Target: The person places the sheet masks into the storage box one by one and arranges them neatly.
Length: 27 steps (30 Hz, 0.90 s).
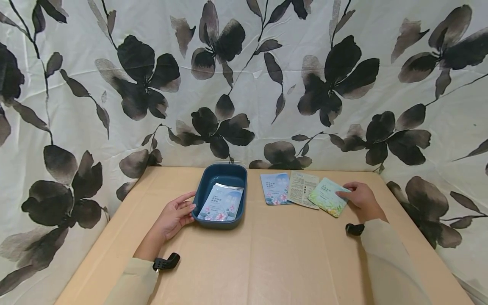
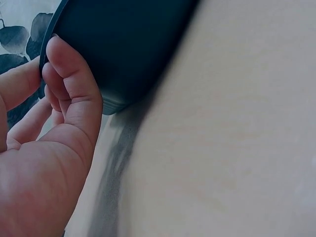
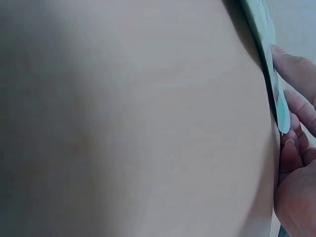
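Observation:
My left hand (image 1: pixel 173 220) grips the left rim of a dark blue plastic basin (image 1: pixel 221 225); in the left wrist view, the thumb and fingers (image 2: pixel 74 74) are at its edge. Inside the basin lie flat light-blue packets with pink flowers (image 1: pixel 220 203), the top one face up. At the right, my right hand (image 1: pixel 364 201) pinches the right edge of a pale green packet (image 1: pixel 328 195). The right wrist view shows this green packet (image 3: pixel 261 42) edge-on, slightly raised at the fingers. Its left side overlaps a cream packet printed with text (image 1: pixel 302 188).
Left of the cream packet, partly under it, lies another light-blue floral packet (image 1: pixel 274 188). Everything stands on a light wooden-coloured table (image 1: pixel 286 254). A white cloth with dark flowers (image 1: pixel 267 84) hangs behind the table's far edge.

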### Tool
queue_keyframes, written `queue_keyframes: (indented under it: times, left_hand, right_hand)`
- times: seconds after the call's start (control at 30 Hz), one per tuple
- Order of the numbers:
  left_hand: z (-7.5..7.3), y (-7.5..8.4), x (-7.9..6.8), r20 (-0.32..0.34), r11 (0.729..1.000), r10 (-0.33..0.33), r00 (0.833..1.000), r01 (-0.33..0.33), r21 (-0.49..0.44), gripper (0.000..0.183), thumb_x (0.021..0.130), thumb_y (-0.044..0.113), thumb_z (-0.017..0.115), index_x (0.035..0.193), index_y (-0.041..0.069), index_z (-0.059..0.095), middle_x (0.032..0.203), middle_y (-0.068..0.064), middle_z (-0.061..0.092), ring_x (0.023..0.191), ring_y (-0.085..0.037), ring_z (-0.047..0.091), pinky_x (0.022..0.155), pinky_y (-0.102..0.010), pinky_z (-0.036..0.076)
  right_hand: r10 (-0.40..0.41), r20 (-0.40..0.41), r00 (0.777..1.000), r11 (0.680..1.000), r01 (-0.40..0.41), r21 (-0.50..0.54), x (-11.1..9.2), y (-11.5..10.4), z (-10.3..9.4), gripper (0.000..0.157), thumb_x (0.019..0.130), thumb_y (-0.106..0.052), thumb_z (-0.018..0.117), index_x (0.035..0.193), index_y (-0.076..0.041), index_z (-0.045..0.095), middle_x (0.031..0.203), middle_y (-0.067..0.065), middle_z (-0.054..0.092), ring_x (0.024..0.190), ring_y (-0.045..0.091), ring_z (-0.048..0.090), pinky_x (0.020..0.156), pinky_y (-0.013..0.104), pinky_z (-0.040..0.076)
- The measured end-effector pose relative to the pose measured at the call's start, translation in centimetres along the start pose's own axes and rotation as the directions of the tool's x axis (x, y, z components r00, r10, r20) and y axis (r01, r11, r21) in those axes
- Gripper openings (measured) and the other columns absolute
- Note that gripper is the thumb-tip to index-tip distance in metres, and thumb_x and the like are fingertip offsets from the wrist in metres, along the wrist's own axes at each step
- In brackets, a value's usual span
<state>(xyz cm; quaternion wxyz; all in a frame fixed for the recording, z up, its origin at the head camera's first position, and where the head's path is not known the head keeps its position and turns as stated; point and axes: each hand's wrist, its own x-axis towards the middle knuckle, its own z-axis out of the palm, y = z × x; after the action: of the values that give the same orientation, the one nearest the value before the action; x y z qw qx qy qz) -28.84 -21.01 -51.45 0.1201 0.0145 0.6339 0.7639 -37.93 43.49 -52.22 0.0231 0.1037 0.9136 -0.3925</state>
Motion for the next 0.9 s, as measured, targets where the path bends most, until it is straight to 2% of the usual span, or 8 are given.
queue_keyframes:
  times: [0.3,0.53,0.77,0.9]
  left_hand:
    - [-0.2,0.2,0.7,-0.003,1.000,-0.013,1.000,0.013,-0.011,0.068,0.098,0.013,0.069,0.159,0.011,0.037,0.100,0.000,0.065,0.073,-0.013,0.064,0.071,-0.023,0.059]
    - [-0.4,0.4,0.9,0.004,1.000,-0.024,1.000,0.024,0.004,0.070,0.098,0.014,0.070,0.159,0.011,0.035,0.100,0.000,0.064,0.073,-0.012,0.064,0.072,-0.023,0.059]
    - [-0.6,0.7,1.4,0.013,1.000,-0.018,1.000,0.018,-0.005,0.068,0.099,0.012,0.067,0.159,0.010,0.035,0.099,0.001,0.064,0.073,-0.012,0.064,0.071,-0.023,0.058]
    - [-0.7,0.8,1.4,0.008,1.000,-0.018,1.000,0.018,0.000,0.068,0.099,0.012,0.068,0.159,0.010,0.035,0.098,0.001,0.064,0.073,-0.012,0.063,0.071,-0.023,0.058]
  right_hand:
    - [0.007,-0.026,1.000,1.000,-0.007,0.012,0.0,-0.3,0.2,0.064,0.092,-0.035,0.077,0.135,0.006,0.054,0.127,0.024,0.052,0.111,0.038,0.047,0.091,0.044,0.044]
    - [-0.030,-0.042,0.999,0.999,0.028,-0.042,-0.1,-0.4,0.3,0.061,0.092,-0.034,0.077,0.131,0.007,0.054,0.122,0.024,0.053,0.109,0.038,0.047,0.092,0.045,0.043]
    - [-0.014,-0.035,0.999,1.000,0.014,0.000,-0.2,-0.7,0.5,0.061,0.093,-0.033,0.077,0.133,0.008,0.056,0.131,0.028,0.054,0.114,0.040,0.050,0.097,0.049,0.045]
    - [-0.029,-0.045,0.999,0.999,0.028,-0.025,-0.2,-0.6,0.7,0.059,0.093,-0.033,0.076,0.131,0.007,0.055,0.127,0.027,0.054,0.111,0.039,0.049,0.094,0.047,0.045]
